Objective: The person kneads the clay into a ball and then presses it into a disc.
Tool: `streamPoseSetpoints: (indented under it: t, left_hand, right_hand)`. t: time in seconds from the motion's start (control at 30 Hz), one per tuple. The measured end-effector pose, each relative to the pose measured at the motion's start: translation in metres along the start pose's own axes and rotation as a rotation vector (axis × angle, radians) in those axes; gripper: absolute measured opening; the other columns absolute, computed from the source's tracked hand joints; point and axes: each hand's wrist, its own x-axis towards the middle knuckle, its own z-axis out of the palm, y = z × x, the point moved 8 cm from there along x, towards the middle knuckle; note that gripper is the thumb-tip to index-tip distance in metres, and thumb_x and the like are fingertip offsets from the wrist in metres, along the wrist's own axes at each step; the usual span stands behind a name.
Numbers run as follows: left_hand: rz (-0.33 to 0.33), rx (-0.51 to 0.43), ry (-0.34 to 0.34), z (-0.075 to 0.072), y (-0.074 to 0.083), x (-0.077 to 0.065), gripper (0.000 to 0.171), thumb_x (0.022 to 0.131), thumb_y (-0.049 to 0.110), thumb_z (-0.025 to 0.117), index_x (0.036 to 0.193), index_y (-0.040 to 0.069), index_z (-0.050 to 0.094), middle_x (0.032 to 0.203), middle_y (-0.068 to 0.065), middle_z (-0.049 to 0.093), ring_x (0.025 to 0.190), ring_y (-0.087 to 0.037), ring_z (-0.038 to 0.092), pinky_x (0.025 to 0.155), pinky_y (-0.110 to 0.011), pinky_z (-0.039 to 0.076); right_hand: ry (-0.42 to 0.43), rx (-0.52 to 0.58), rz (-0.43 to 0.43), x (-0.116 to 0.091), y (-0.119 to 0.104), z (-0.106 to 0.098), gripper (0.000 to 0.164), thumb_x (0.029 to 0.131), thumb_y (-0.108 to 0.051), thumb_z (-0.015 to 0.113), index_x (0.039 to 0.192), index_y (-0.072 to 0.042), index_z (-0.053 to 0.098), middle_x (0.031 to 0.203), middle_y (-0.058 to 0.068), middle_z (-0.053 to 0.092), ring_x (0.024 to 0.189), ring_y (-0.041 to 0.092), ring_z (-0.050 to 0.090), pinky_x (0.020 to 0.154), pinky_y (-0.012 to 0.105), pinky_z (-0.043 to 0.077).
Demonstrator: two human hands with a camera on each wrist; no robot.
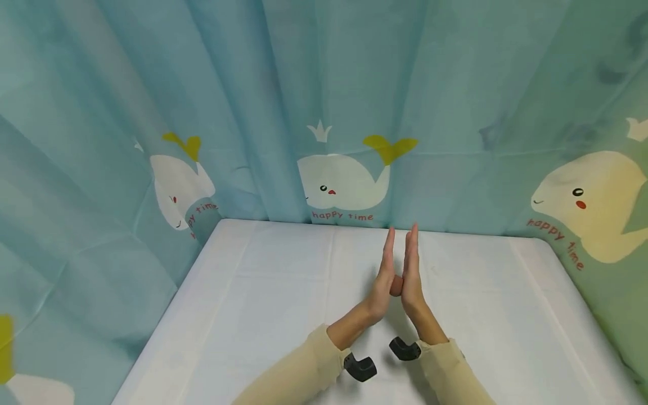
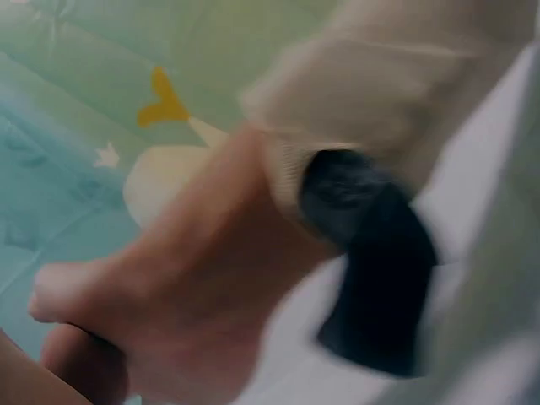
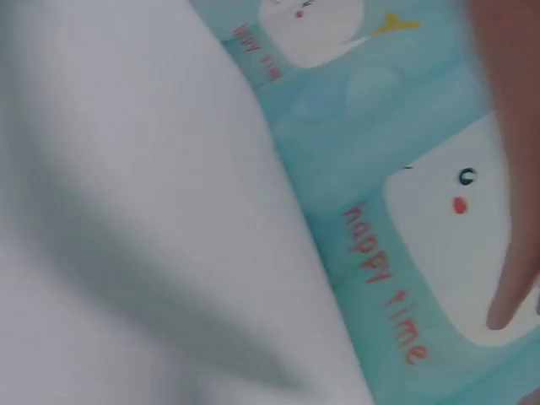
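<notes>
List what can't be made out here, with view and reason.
- Head: the sides of the brown lump, hidden by the left hand and right hand; its material, too small to tell.
- Head: tail end of the rightmost whale, cut off by the right edge.
- Left wrist: detail on the black wrist piece, blurred.
- Right wrist: most of one hand, beyond the right edge.

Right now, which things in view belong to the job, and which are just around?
In the job:
- brown lump, between the palms
- left hand, fingers straight
- right hand, fingers straight

Just around:
- table, white, below the hands
- curtain, whale print
- sleeves
- black wrist pieces, worn at the cuffs
</notes>
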Motion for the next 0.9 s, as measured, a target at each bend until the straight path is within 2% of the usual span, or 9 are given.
streamPoseSetpoints:
  t: [0.1,0.23,0.27,0.37,0.5,0.57,0.67,0.8,0.9]
  left_hand:
    - [-0.022,0.011,0.061,-0.010,-0.001,0.009,0.063,0.111,0.047,0.003,0.166,0.017,-0.008,0.172,0.002,-0.009,0.157,-0.016,-0.009,0.124,-0.053,-0.003]
    - [-0.014,0.062,0.168,-0.029,-0.016,0.014,0.062,0.113,0.043,0.005,0.166,0.013,-0.004,0.173,-0.004,-0.005,0.158,-0.021,-0.005,0.125,-0.052,-0.001]
    - [-0.023,0.072,0.163,-0.029,-0.020,0.013,0.062,0.112,0.044,0.005,0.166,0.014,-0.004,0.173,-0.004,-0.004,0.158,-0.021,-0.004,0.125,-0.052,0.000]
    - [-0.057,0.048,0.077,-0.017,-0.025,0.005,0.064,0.111,0.047,0.001,0.166,0.016,-0.009,0.172,-0.005,-0.010,0.157,-0.024,0.000,0.124,-0.053,0.002]
    - [-0.062,-0.053,0.012,-0.003,-0.007,-0.003,0.066,0.109,0.053,0.000,0.165,0.020,-0.011,0.172,-0.003,-0.013,0.157,-0.026,0.000,0.125,-0.052,0.002]
    - [-0.058,-0.091,0.021,-0.004,0.005,-0.001,0.068,0.108,0.057,0.001,0.166,0.021,-0.008,0.172,0.000,-0.009,0.158,-0.024,-0.005,0.125,-0.051,-0.001]
    - [-0.056,-0.095,0.063,-0.012,0.011,0.008,0.069,0.108,0.057,0.002,0.166,0.020,-0.004,0.172,0.003,-0.006,0.157,-0.019,-0.007,0.124,-0.052,-0.004]
    - [-0.057,-0.003,0.158,-0.031,-0.003,0.017,0.066,0.110,0.051,0.003,0.166,0.016,-0.002,0.173,0.000,-0.004,0.157,-0.019,-0.007,0.124,-0.054,-0.004]
    - [-0.050,0.084,0.152,-0.030,-0.014,0.016,0.066,0.111,0.051,0.004,0.167,0.015,-0.002,0.173,-0.002,-0.004,0.158,-0.022,-0.007,0.123,-0.057,-0.002]
  right_hand:
    - [-0.027,0.003,-0.006,-0.014,0.001,0.011,0.053,0.113,-0.040,0.006,0.165,-0.036,-0.002,0.172,-0.010,-0.003,0.157,0.012,-0.004,0.123,0.053,-0.005]
    - [-0.093,-0.017,-0.074,-0.030,-0.022,0.032,0.054,0.112,-0.039,0.005,0.166,-0.034,-0.002,0.172,-0.006,0.000,0.157,0.017,-0.005,0.121,0.061,-0.002]
    - [-0.093,-0.022,-0.098,-0.030,-0.030,0.032,0.054,0.112,-0.039,0.006,0.166,-0.034,-0.002,0.172,-0.006,0.001,0.157,0.017,-0.006,0.120,0.061,-0.004]
    - [-0.054,-0.017,-0.132,-0.016,-0.044,0.023,0.054,0.112,-0.041,0.008,0.165,-0.037,0.000,0.172,-0.010,0.002,0.157,0.013,-0.007,0.121,0.056,-0.008]
    - [-0.023,-0.034,-0.087,0.009,-0.035,0.005,0.054,0.112,-0.042,0.007,0.164,-0.039,-0.002,0.170,-0.017,-0.005,0.155,0.006,-0.012,0.122,0.048,-0.011]
    - [-0.029,-0.036,-0.070,0.013,-0.024,0.002,0.054,0.112,-0.039,0.004,0.165,-0.034,-0.005,0.170,-0.014,-0.009,0.154,0.008,-0.014,0.122,0.049,-0.012]
    - [-0.056,-0.043,-0.078,0.001,-0.013,0.009,0.054,0.113,-0.034,0.005,0.166,-0.027,-0.003,0.172,-0.008,-0.009,0.156,0.013,-0.013,0.122,0.053,-0.010]
    - [-0.115,-0.047,-0.122,-0.028,-0.024,0.034,0.055,0.113,-0.034,0.008,0.167,-0.023,0.002,0.173,-0.003,-0.004,0.156,0.021,-0.014,0.120,0.061,-0.009]
    - [-0.103,-0.029,-0.131,-0.028,-0.036,0.035,0.055,0.112,-0.038,0.008,0.167,-0.030,0.007,0.172,-0.009,0.002,0.157,0.018,-0.010,0.121,0.058,-0.008]
